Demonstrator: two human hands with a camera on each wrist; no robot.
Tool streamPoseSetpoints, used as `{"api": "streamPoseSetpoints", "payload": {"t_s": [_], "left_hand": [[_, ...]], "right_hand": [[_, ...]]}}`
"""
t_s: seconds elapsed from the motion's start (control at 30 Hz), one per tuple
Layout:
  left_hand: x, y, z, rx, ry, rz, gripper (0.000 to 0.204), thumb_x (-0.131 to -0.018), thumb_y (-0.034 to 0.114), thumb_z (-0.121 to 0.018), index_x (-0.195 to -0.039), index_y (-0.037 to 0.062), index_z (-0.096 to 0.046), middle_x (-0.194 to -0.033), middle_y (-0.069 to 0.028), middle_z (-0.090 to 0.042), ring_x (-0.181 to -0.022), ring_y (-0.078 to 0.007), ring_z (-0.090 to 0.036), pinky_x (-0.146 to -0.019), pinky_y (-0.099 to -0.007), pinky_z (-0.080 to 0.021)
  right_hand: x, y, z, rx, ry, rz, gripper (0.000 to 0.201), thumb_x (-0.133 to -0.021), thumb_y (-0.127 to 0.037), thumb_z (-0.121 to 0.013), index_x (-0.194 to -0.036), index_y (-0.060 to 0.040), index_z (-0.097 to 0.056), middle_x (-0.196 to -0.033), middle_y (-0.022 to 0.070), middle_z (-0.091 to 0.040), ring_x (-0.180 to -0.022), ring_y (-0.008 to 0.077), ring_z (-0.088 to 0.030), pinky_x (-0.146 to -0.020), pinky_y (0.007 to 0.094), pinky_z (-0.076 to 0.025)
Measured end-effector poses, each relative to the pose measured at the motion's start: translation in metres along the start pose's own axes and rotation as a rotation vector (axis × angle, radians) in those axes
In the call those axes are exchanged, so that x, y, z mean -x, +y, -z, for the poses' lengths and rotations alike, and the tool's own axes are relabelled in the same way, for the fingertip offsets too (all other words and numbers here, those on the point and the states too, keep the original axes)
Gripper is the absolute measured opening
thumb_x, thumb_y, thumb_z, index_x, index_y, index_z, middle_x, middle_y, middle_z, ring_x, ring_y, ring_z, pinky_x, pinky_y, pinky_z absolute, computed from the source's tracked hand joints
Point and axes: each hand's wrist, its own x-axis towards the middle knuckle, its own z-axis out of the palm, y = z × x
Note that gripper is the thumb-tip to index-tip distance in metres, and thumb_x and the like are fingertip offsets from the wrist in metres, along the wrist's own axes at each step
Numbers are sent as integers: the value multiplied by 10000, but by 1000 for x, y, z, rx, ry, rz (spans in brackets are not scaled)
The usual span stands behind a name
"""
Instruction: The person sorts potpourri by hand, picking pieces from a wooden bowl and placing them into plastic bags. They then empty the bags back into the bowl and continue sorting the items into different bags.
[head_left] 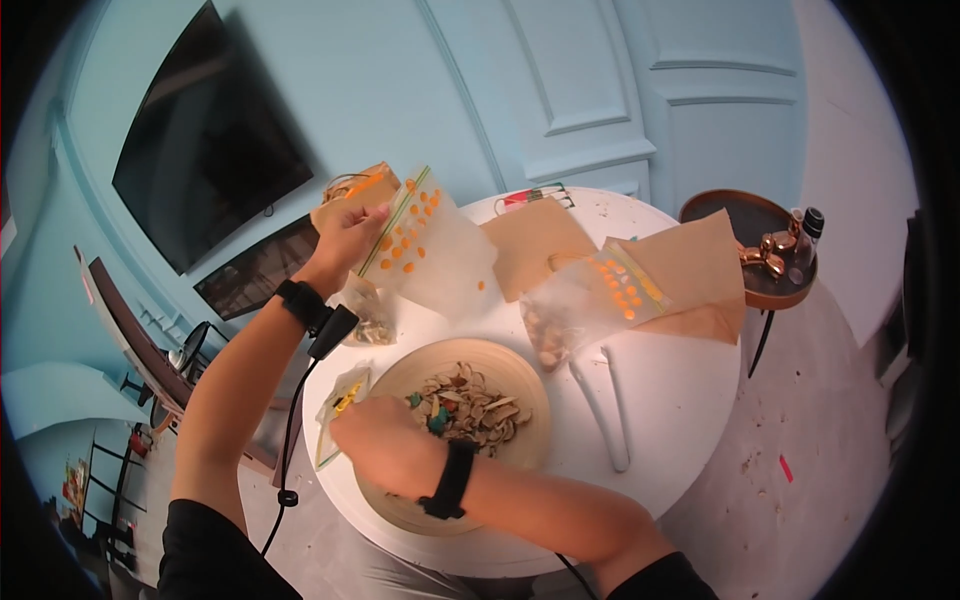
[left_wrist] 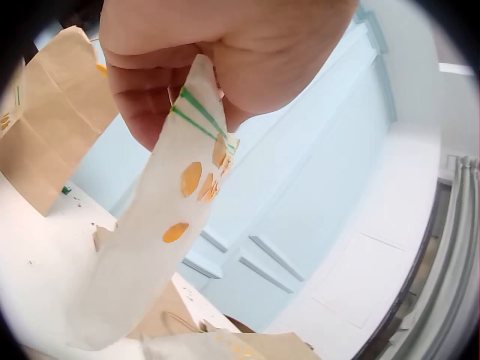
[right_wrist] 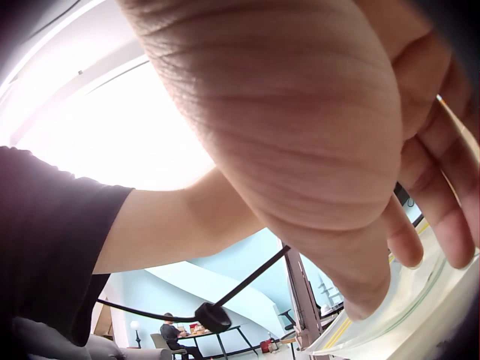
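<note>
My left hand (head_left: pixel 345 240) is raised over the far left of the round table and pinches a frosted zip bag (head_left: pixel 440 260) by its green-striped zip edge. Orange dots mark that bag, which hangs flat and looks thin in the left wrist view. My right hand (head_left: pixel 385 440) is over the left rim of a wide wooden bowl (head_left: pixel 525 385), with its fingers at a second zip bag (head_left: pixel 335 425) lying beside the bowl. In the right wrist view its fingers (right_wrist: pixel 442 225) extend loosely, apart from the thumb. Dried brown slices (head_left: pixel 485 410) with some green and red bits lie in the bowl.
A filled bag (head_left: pixel 370 320) stands behind the bowl. To the right are white tongs (head_left: pixel 615 420), a dotted bag with contents (head_left: pixel 560 320) and brown paper bags (head_left: pixel 540 245). A side table (head_left: pixel 710 205) holds a bottle (head_left: pixel 805 245) and a copper-coloured figurine (head_left: pixel 770 255).
</note>
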Motion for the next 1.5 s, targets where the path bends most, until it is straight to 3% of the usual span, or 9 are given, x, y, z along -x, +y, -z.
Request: {"api": "streamPoseSetpoints", "payload": {"t_s": [0.33,0.5,0.83,1.07,1.17,1.23,1.33,1.37,1.5], "left_hand": [[194,98,75,291,420,-320,248,-1007,258,-676,-993,13,-707,-890,9,-675,-777,-22,-579,-703,-189,-455],[321,54,122,154,615,-376,225,-1041,214,-614,-1020,-3,-667,-935,-9,-685,-800,-50,-620,-734,-199,-486],[478,-1,107,110,961,-128,194,-975,131,-705,-878,-36,-690,-787,10,-656,-686,-50,-550,-643,-204,-413],[457,-9,120,-84,798,66,181,-927,101,-729,-828,-49,-711,-661,-25,-662,-578,-63,-560,-540,-233,-433],[433,-6,101,-357,843,-5,167,-870,98,-745,-782,-36,-701,-575,-126,-620,-472,-175,-573,-489,-287,-424],[433,-9,90,-463,767,9,154,-860,129,-740,-758,20,-700,-595,-105,-625,-493,-234,-604,-490,-332,-441],[438,-26,78,-423,666,18,185,-866,165,-737,-758,16,-710,-576,-115,-608,-471,-232,-579,-488,-340,-425],[439,-26,79,-405,639,27,160,-863,154,-736,-759,36,-707,-601,-101,-627,-501,-242,-609,-490,-348,-443],[441,-40,83,-256,662,-14,175,-867,138,-747,-752,10,-716,-581,-94,-638,-472,-188,-605,-484,-288,-453]], "right_hand": [[5,21,39,68,16,-97,250,-861,-255,-705,-865,-6,-727,-858,194,-727,-882,375,-718,-810,460,-567],[3,38,59,90,-32,-233,259,-888,-297,-693,-914,-44,-741,-875,189,-728,-886,378,-710,-827,466,-552],[14,82,48,165,-68,-303,316,-877,-371,-721,-971,-70,-747,-873,159,-742,-861,343,-713,-789,429,-557],[5,101,68,134,-16,-452,278,-872,-345,-739,-922,-73,-764,-875,184,-740,-866,339,-716,-770,433,-556],[-14,152,43,221,-18,-427,329,-895,-376,-716,-940,-53,-761,-884,192,-735,-852,327,-703,-758,425,-549],[-22,191,21,357,-43,-415,395,-925,-407,-689,-997,-24,-753,-869,193,-727,-804,277,-685,-703,399,-542],[-44,199,9,209,-303,-782,647,-967,-574,-558,-1037,41,-744,-1036,261,-720,-917,393,-694,-843,440,-533],[-51,202,5,261,-407,-861,758,-962,-645,-515,-1082,72,-728,-1050,260,-723,-876,366,-704,-803,441,-543],[-70,210,-7,228,-500,-1146,717,-940,-621,-556,-1063,62,-736,-1035,231,-729,-803,311,-693,-735,436,-548]]}}
